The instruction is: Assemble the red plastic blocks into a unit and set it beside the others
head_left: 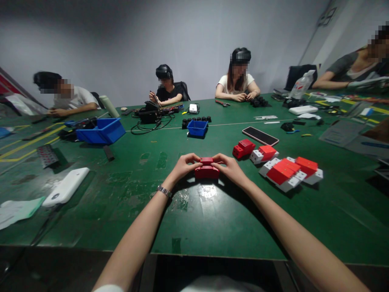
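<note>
A red stepped plastic housing (207, 172) stands on the green table in front of me. From its left side, my left hand (186, 165) pinches the upper part between thumb and fingers. My right hand (227, 166) grips the same part from the right. Just beyond my right hand lies another red housing (243, 149). Beside it is a small red-and-white module (264, 154). Larger red-and-white modules (284, 172) lie closer to me on the right, one of them (307, 168) partly behind another. The underside of the held housing is hidden.
A phone (260, 136) lies behind the modules. A small blue bin (197, 127) stands ahead, with a larger blue bin (101, 130) to the left. A white power bank (67, 186) with a cable is at left. Several people sit around the table (121, 211).
</note>
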Demonstrator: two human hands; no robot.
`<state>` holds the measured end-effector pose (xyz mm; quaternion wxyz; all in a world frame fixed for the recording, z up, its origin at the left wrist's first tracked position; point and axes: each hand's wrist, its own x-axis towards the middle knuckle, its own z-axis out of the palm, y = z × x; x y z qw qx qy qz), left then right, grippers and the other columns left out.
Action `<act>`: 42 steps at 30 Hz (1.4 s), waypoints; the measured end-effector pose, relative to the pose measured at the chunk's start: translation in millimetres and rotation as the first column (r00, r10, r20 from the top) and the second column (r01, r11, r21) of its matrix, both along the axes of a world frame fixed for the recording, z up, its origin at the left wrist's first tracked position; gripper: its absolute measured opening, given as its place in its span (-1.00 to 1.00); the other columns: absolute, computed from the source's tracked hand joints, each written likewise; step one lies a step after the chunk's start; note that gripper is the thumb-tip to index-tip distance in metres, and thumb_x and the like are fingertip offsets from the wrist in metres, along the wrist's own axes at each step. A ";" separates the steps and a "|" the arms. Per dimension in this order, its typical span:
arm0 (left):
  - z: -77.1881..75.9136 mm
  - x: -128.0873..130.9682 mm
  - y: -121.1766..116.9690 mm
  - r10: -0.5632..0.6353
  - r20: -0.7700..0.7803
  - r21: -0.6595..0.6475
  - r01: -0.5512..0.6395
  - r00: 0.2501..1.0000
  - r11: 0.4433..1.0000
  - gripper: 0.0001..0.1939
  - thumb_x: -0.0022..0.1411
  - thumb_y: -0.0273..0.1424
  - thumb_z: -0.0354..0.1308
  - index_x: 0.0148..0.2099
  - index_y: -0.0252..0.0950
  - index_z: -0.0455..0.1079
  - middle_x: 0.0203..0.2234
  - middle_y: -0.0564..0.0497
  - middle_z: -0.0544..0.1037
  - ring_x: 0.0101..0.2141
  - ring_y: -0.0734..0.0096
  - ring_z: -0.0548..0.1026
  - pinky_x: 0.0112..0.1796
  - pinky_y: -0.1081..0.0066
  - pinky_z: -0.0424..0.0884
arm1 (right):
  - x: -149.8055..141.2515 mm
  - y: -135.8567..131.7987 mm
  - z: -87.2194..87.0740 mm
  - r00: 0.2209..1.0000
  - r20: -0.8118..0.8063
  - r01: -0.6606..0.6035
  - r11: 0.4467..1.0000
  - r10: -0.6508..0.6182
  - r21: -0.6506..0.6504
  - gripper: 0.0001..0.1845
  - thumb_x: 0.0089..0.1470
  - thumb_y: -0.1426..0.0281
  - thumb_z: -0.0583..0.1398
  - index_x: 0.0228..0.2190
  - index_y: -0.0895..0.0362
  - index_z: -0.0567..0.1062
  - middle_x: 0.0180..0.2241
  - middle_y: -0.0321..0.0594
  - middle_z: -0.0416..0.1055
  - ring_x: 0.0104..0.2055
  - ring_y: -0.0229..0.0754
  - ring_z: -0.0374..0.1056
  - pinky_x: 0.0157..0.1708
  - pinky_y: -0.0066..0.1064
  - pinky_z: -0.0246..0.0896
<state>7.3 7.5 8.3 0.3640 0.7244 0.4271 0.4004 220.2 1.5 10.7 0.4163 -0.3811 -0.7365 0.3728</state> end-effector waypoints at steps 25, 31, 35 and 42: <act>1.5 1.5 -2.8 0.020 -0.140 0.181 0.006 0.990 0.983 -0.80 0.12 -0.29 0.14 -0.29 -0.34 0.38 -0.39 0.03 0.49 -0.34 0.42 0.44 -0.28 0.43 0.33 | -0.4 2.1 -3.3 1.000 -0.010 -0.005 1.000 0.006 0.013 -0.78 0.01 0.26 0.18 -0.32 0.14 0.47 -0.34 -0.22 0.48 -0.25 -0.18 0.40 -0.15 -0.30 0.27; 4.2 2.2 -5.3 0.021 -0.245 0.284 0.051 0.969 0.958 -0.84 0.17 -0.33 0.08 -0.25 -0.33 0.35 -0.39 0.03 0.48 -0.35 0.43 0.43 -0.32 0.45 0.32 | -0.3 1.5 -3.3 1.000 -0.011 -0.008 1.000 0.008 0.009 -0.78 0.01 0.25 0.18 -0.33 0.14 0.46 -0.34 -0.22 0.48 -0.26 -0.18 0.40 -0.16 -0.29 0.27; 3.6 1.0 -5.9 0.034 -0.326 0.327 0.079 0.945 0.942 -0.83 0.21 -0.33 0.03 -0.21 -0.31 0.33 -0.36 0.01 0.48 -0.33 0.42 0.43 -0.34 0.47 0.33 | -0.6 0.6 -1.4 1.000 -0.005 -0.002 1.000 0.002 0.006 -0.78 0.02 0.27 0.18 -0.32 0.15 0.46 -0.34 -0.22 0.48 -0.26 -0.19 0.40 -0.17 -0.31 0.27; 1.5 -1.3 -5.9 0.145 -0.480 0.477 0.119 0.865 0.871 -0.77 0.27 -0.28 -0.04 -0.13 -0.31 0.31 -0.34 -0.04 0.48 -0.31 0.38 0.45 -0.29 0.42 0.35 | -0.7 0.8 -1.8 1.000 -0.006 0.001 1.000 -0.001 0.002 -0.78 0.01 0.28 0.17 -0.32 0.15 0.46 -0.34 -0.22 0.48 -0.26 -0.19 0.39 -0.17 -0.31 0.26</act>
